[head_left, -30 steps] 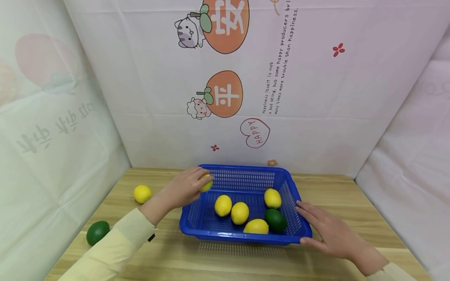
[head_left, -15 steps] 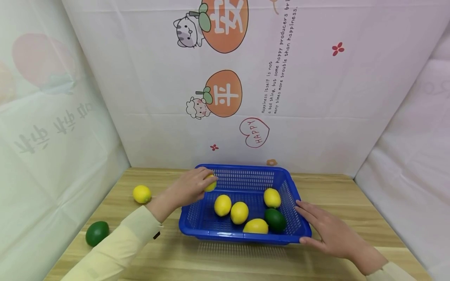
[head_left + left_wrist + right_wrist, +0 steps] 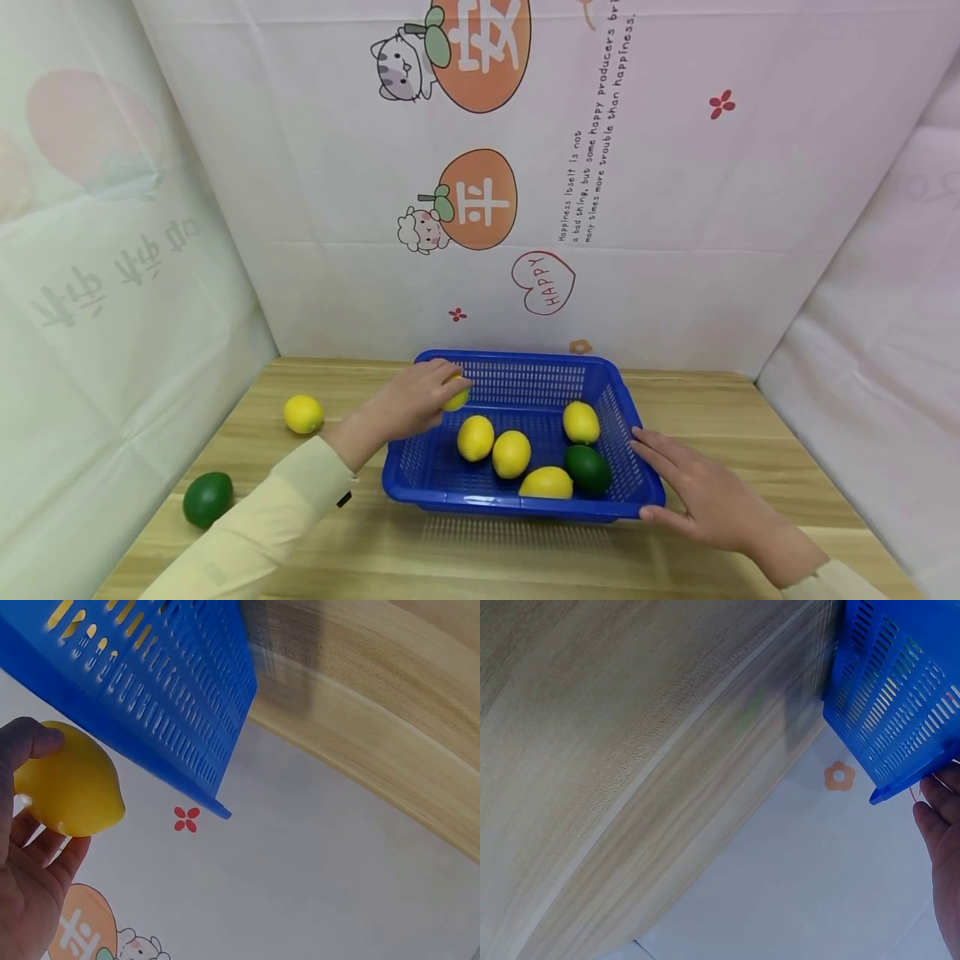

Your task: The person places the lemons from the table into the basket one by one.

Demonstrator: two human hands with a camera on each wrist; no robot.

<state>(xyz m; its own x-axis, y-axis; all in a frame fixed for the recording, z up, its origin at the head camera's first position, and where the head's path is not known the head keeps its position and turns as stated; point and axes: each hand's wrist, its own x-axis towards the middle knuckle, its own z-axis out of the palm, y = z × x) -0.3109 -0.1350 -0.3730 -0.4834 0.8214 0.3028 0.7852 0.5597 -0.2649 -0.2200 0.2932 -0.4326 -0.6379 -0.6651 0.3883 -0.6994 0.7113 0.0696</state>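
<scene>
My left hand (image 3: 416, 398) holds a lemon (image 3: 71, 780) between thumb and fingers, over the left back part of a blue plastic basket (image 3: 517, 505). In the head view the fingers partly cover this lemon. Several more lemons (image 3: 512, 454) lie inside the basket, with a dark green avocado-shaped fruit (image 3: 588, 470) near its right wall. At the right side of the basket, my right hand (image 3: 708, 496) rests with extended fingers on the rim, its thumb by the front right corner. The right wrist view shows the fingertips (image 3: 930, 814) right at the basket's rim.
On the wooden table (image 3: 337, 558), left of the basket, lie one more lemon (image 3: 303, 414) and another dark green fruit (image 3: 207, 499). White printed cloth (image 3: 360, 300) stands behind the table and along both sides. The basket sits close to the back cloth.
My left hand has moved slightly to the right with the lemon, further in over the basket. The right hand and the fruits in the basket stay as they were.
</scene>
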